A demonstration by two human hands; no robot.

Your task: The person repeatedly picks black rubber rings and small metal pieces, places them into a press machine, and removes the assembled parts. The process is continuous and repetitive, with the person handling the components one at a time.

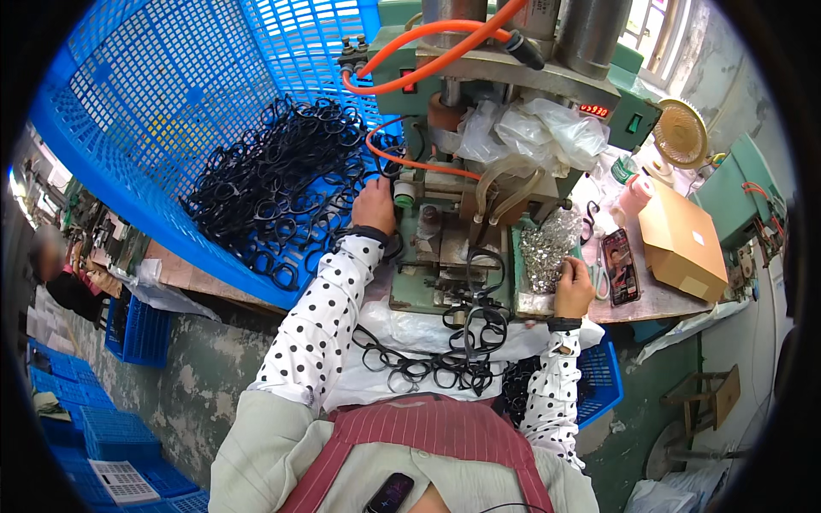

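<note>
Beside the right grip (574,295) lie small silvery parts (546,244).

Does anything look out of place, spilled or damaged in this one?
Two things, mildly: clear plastic bags are bunched among the working parts of the green machine, an odd spot for wrapping, and some black looped pieces lie at its front, apart from the heap in the blue basket.

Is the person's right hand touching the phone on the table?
Apart. The head view shows it plainly: a pale looped handle lies between the right hand and the phone, with a visible gap.
</note>
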